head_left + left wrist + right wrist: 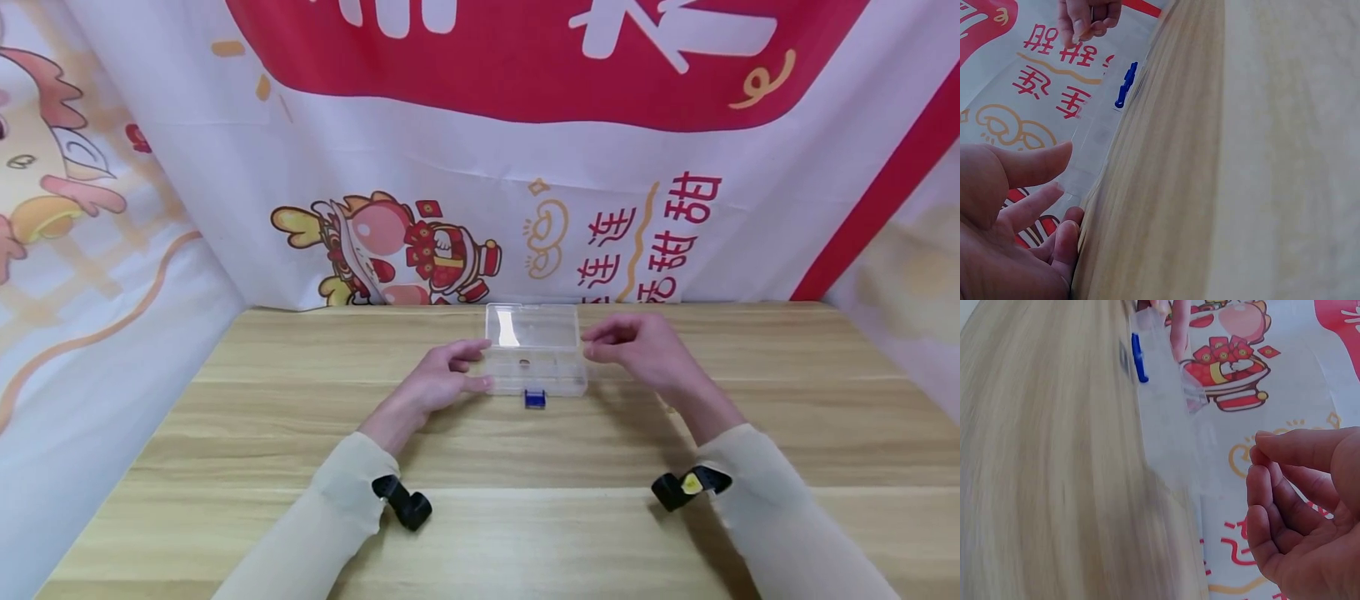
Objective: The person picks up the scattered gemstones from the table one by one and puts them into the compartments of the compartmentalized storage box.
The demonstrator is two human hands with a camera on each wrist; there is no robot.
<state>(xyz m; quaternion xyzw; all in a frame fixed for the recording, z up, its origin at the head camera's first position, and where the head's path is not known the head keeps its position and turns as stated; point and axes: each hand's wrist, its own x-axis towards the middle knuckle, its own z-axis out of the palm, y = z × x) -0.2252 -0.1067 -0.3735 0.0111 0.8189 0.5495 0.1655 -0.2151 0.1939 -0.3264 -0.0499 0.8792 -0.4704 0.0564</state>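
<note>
A clear plastic compartment box [534, 379] lies on the table with its lid [532, 325] raised at the back. At its front edge is a blue latch [535, 399], and a tiny dark item [524, 362] sits inside. My left hand [444, 375] rests against the box's left end, thumb and forefinger extended and apart at its front and rear. Just off the right end is my right hand [633, 346]. In the right wrist view, the right hand's [1304, 506] thumb and forefinger tips meet, the other fingers are curled, and nothing shows between them.
The wooden table [480, 517] meets a printed white and red cloth backdrop [450, 150] right behind the box. A tiny pale speck [670, 409] lies on the wood below the right wrist. Black camera mounts [405, 502] are worn on both sleeves.
</note>
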